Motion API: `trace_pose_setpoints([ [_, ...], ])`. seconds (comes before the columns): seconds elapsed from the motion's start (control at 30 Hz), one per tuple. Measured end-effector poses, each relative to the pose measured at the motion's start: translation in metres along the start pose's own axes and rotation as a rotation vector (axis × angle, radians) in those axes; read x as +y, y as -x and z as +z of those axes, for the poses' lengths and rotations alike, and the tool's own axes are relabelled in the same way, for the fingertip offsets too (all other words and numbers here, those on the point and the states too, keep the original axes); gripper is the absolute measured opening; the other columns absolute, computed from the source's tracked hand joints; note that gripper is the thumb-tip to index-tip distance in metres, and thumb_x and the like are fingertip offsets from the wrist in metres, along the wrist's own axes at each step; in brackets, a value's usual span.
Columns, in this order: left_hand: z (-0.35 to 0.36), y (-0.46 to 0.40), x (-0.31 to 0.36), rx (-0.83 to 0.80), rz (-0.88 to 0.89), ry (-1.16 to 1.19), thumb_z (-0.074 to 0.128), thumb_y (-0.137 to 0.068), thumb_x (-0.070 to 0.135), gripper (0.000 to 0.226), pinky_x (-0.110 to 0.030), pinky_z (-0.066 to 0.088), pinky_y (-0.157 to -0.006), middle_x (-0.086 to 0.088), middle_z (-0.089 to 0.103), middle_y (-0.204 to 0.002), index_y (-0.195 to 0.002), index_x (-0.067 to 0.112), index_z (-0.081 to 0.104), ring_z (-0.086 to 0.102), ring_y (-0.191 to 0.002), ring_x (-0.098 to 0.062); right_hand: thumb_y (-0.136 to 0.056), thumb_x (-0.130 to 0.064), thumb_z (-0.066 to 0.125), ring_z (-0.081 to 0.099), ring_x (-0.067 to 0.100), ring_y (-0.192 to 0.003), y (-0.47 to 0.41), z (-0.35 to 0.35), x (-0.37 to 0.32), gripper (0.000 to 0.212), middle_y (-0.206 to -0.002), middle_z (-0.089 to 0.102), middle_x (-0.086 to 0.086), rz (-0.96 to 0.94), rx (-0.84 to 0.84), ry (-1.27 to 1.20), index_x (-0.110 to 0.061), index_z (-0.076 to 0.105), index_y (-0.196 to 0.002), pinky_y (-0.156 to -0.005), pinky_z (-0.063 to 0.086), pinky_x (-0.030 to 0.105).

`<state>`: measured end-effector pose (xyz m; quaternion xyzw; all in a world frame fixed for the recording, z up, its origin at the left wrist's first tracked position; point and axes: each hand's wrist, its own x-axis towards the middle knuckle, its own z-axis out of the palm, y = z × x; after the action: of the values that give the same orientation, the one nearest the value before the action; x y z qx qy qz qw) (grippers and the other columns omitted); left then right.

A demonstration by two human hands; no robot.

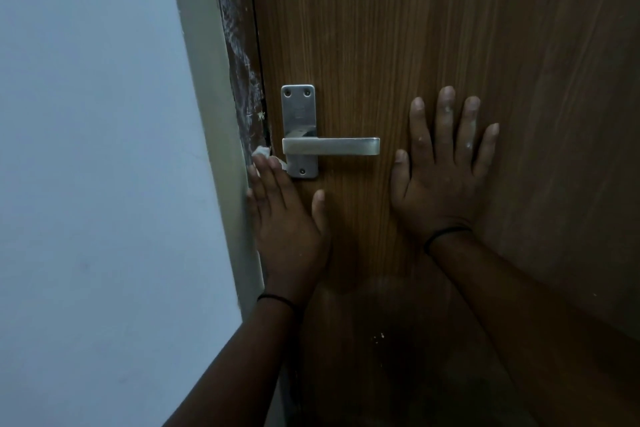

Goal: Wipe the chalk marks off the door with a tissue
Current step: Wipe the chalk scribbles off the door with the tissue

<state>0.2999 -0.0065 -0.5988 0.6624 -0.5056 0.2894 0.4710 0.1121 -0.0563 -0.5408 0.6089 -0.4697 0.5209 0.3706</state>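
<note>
The left hand is laid flat, fingers extended upward. The right hand is spread flat, fingers apart, palm pressed forward.

Door is looking like wood-grain laminate, smooth and fairly matt. Handle and its plate are showing as brushed metal with a soft sheen. Tissue is looking like crumpled white paper. Frame is looking rough, smeared with whitish chalk. Wall is reading as flat matt paint.
</note>
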Motion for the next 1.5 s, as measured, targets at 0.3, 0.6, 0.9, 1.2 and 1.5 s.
trace_pose_setpoints([
  [0.3,-0.001,0.013,0.0,-0.041,0.03,-0.013,0.029,-0.102,0.052,0.076,-0.04,0.003,-0.124,-0.01,-0.002,-0.166,-0.158,0.01,0.0,-0.003,-0.154,-0.024,-0.102,-0.042,0.028,0.004,0.033,-0.153,0.001,-0.001,0.0,0.062,-0.166,0.01,0.009,-0.002,-0.016,-0.004,-0.022,0.013,-0.158,-0.12,0.008,0.059],
  [0.6,-0.005,0.002,0.003,-0.018,-0.002,0.025,0.027,-0.103,0.051,0.073,-0.04,0.002,-0.125,-0.009,-0.002,-0.167,-0.158,0.01,0.001,-0.005,-0.154,-0.022,-0.102,-0.042,0.028,0.008,0.034,-0.152,0.0,-0.002,0.0,0.061,-0.165,0.013,0.011,-0.005,-0.015,-0.002,-0.021,0.017,-0.158,-0.12,0.009,0.059],
  [0.9,-0.005,0.041,0.004,-0.128,0.063,-0.039,0.02,-0.103,0.053,0.071,-0.041,0.005,-0.124,-0.008,-0.001,-0.166,-0.158,0.011,0.005,-0.003,-0.154,-0.022,-0.102,-0.042,0.03,0.007,0.034,-0.152,-0.001,-0.002,0.0,0.062,-0.166,0.011,0.01,0.0,-0.025,-0.011,-0.022,0.013,-0.158,-0.12,0.01,0.06],
  [1.2,0.0,0.071,-0.002,-0.185,0.094,-0.059,0.026,-0.103,0.05,0.07,-0.038,0.004,-0.124,-0.011,0.006,-0.165,-0.157,0.009,0.012,0.001,-0.154,-0.023,-0.102,-0.042,0.032,0.007,0.034,-0.152,0.001,-0.003,0.001,0.063,-0.166,0.01,0.01,0.004,-0.025,-0.013,-0.022,0.013,-0.158,-0.12,0.008,0.058],
  [1.5,0.008,0.105,-0.011,-0.23,-0.056,-0.019,0.029,-0.103,0.048,0.071,-0.042,0.01,-0.124,-0.01,0.003,-0.166,-0.158,0.008,0.009,0.001,-0.154,-0.022,-0.102,-0.043,0.029,0.005,0.033,-0.153,0.001,-0.001,0.002,0.063,-0.166,0.008,0.008,0.005,0.0,-0.003,-0.024,0.011,-0.159,-0.121,0.005,0.057],
])
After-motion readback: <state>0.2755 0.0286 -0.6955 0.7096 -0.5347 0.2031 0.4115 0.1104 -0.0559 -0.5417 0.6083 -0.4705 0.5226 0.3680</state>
